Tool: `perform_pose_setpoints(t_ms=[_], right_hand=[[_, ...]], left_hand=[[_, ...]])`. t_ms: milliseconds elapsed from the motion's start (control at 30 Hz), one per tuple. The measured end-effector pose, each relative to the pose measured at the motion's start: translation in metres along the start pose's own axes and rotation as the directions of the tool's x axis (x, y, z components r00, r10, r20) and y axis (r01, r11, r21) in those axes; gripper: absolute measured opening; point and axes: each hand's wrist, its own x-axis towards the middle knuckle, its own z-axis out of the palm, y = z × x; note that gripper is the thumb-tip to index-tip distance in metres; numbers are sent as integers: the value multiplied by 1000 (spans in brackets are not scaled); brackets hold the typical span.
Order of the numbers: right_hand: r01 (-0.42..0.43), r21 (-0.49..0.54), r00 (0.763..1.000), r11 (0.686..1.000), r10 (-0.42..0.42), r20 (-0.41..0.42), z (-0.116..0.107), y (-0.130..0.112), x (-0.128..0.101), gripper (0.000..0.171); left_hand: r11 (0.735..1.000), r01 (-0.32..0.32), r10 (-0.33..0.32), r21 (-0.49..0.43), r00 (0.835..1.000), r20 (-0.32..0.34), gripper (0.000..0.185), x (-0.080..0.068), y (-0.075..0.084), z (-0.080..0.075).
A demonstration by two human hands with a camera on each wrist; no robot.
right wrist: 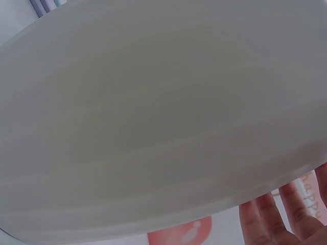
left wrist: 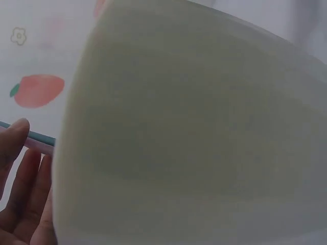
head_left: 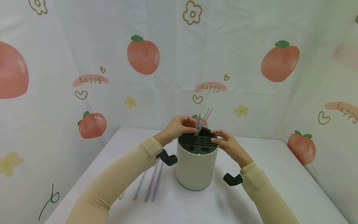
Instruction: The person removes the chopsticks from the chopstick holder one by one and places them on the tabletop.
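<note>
A cream cylindrical holder [head_left: 195,169] with a black slotted top insert [head_left: 197,141] stands upright on the table. Several thin straws [head_left: 205,119] stick up out of its back part, pale and pinkish, leaning slightly right. My left hand [head_left: 183,126] is at the back left of the rim and pinches straws there. In the left wrist view, a teal straw [left wrist: 41,137] and a pink one lie between its thumb and fingers. My right hand [head_left: 227,144] grips the holder's right rim. In the right wrist view, its fingers [right wrist: 265,217] reach along the holder's edge; the thumb is hidden.
Several more straws [head_left: 152,183], lilac, blue and greenish, lie on the white table [head_left: 249,205] left of the holder, partly under my left forearm. Behind and at both sides hangs a white cloth [head_left: 173,56] printed with peaches and flowers.
</note>
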Motion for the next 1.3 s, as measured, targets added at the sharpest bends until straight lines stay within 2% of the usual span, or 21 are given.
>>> perform_pose_setpoints(t_ms=[167,333,400,500,600,700,800,867,933,967,1033,1167,1233,1300], right_hand=[[-55,-11,998,998,55,-32,2,-4,0,37],[-73,-14,996,997,73,-49,3,-5,0,35],[-77,-20,996,997,76,-51,4,-5,0,35],[-82,-23,995,996,81,-53,4,-5,0,37],[-83,-25,995,996,82,-50,3,-4,1,38],[-80,-23,996,997,79,-44,2,-2,2,38],[-77,-17,996,997,76,-38,1,-1,2,36],[-74,-7,997,997,73,-35,1,-2,1,35],[-73,0,997,997,73,-37,1,-2,1,35],[-73,2,997,997,73,-38,1,-2,0,34],[-72,2,997,997,72,-40,1,-2,0,34],[-68,-7,997,998,68,-37,1,-2,0,34],[-63,-8,998,998,63,-31,1,-2,1,35],[-56,-14,998,998,56,-23,1,-2,1,37]], left_hand=[[1000,7,-7,7,1000,-5,23,1,0,1],[1000,-22,22,17,999,-27,21,4,3,-3],[999,-50,49,-8,997,-58,21,6,7,-7],[987,-120,106,-107,986,-127,21,9,19,-18],[942,-228,176,-245,960,-219,17,10,38,-34],[873,-352,235,-338,911,-340,18,9,60,-57],[814,-431,239,-389,859,-453,23,3,77,-85],[799,-446,213,-404,837,-504,26,-3,80,-104],[802,-429,170,-415,831,-530,29,-9,77,-121],[813,-407,142,-416,832,-536,31,-13,73,-129],[853,-344,89,-393,836,-541,34,-20,59,-143],[938,-147,-28,-314,870,-492,42,-38,18,-165],[966,-35,-86,-254,889,-449,48,-48,-6,-175],[978,71,-146,-194,903,-404,52,-58,-31,-184]])
